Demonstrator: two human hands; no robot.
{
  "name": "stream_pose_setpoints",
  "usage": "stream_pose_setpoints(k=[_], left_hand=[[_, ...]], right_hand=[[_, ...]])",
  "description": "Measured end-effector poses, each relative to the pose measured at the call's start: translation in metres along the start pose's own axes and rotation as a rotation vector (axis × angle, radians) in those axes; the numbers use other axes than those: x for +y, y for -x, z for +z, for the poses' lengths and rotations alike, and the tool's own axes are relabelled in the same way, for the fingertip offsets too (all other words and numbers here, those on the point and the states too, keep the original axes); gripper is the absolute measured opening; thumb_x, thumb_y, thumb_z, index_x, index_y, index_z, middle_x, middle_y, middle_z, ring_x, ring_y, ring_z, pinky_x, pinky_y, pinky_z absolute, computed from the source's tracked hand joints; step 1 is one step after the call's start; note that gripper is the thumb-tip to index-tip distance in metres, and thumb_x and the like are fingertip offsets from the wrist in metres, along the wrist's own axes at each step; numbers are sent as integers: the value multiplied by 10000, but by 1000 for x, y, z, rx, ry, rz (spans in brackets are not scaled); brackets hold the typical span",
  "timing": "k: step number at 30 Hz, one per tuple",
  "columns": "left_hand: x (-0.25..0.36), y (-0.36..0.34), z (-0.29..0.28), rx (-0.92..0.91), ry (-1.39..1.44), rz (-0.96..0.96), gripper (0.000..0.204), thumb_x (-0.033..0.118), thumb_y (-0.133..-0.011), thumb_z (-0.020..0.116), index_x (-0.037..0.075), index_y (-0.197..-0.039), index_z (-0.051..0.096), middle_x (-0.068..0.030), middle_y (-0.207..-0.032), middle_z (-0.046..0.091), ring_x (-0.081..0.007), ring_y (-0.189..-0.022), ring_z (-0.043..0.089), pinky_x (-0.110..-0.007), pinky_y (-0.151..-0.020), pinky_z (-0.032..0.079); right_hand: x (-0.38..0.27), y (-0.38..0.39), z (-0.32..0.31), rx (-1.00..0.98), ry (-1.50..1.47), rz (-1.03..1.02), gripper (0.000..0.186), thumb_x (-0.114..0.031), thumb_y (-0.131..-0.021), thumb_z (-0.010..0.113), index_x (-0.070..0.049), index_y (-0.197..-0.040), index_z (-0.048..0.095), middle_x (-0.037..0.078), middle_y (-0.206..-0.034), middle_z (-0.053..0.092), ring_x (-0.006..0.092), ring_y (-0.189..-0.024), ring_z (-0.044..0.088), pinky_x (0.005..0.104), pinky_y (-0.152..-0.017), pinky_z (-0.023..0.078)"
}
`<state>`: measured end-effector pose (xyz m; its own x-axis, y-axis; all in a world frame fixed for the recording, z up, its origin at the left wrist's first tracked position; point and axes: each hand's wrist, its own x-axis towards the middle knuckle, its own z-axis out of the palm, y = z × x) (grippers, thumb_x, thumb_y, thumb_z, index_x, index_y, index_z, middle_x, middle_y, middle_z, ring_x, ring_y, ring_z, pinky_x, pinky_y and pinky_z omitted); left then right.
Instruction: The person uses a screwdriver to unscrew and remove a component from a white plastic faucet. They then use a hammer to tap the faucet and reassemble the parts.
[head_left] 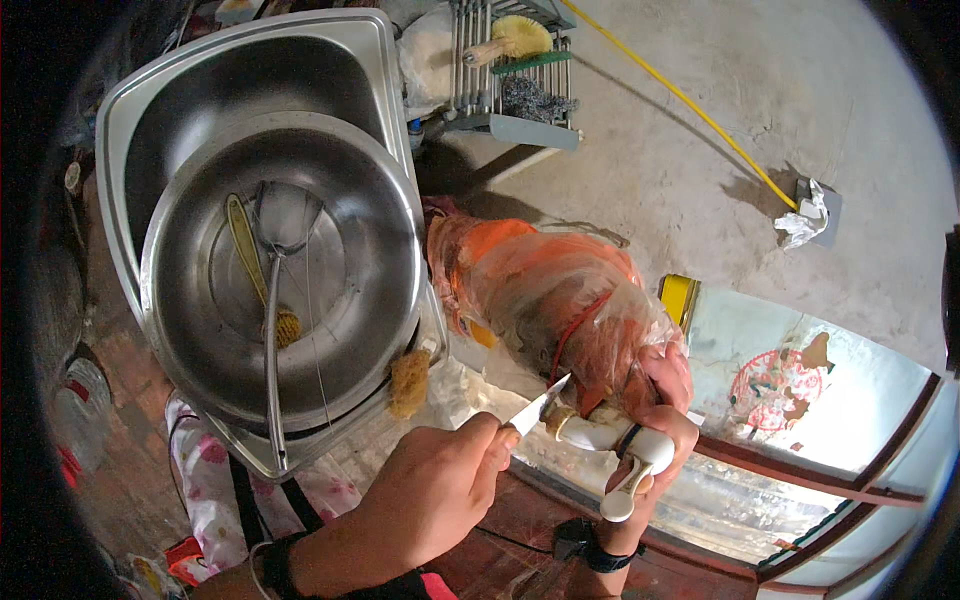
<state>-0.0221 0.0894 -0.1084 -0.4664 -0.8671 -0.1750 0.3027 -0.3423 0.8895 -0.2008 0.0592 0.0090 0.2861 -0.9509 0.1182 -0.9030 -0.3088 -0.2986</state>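
My left hand [435, 485] is closed on a small knife [535, 411], its blade pointing up and right beside a white plastic tap [645, 450]. My right hand [676, 430] is wrapped round the tap, its fingers against the end of an orange, plastic-wrapped bundle [530, 280]. A red cord circles the bundle. The knife tip is close to the bundle; whether it touches cannot be told.
A steel sink [120, 130] at left holds a large bowl [180, 320] with a long-handled brush [245, 240] and a steel utensil [273, 380]. A scouring pad [408, 385] sits on its rim. A rack [510, 125], yellow hose [680, 95] and glass panel [870, 400] are behind and right.
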Motion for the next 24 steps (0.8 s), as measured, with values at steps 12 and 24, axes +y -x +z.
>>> stream_pose_setpoints(k=[12, 24], left_hand=[[-3, 0, -15, 132, 92, -47, 163, 119, -948, 515, -21, -864, 521, -168, -633, 571, -306, -519, 586, -392, -491, 438], [3, -4, 15, 59, -55, -71, 124, 110, -948, 489, -7, -928, 524, -209, -747, 603, -387, -705, 619, -443, -605, 463]], right_hand=[[-3, -7, 1, -27, -25, -28, 518, -616, -891, 468, -115, -1024, 495, 195, -1285, 528, 400, -1308, 352, 549, -1084, 200], [-9, -8, 4, 1, -7, 0, 533, -627, -886, 469, -111, -1017, 487, 187, -1267, 537, 404, -1290, 375, 552, -1083, 199]])
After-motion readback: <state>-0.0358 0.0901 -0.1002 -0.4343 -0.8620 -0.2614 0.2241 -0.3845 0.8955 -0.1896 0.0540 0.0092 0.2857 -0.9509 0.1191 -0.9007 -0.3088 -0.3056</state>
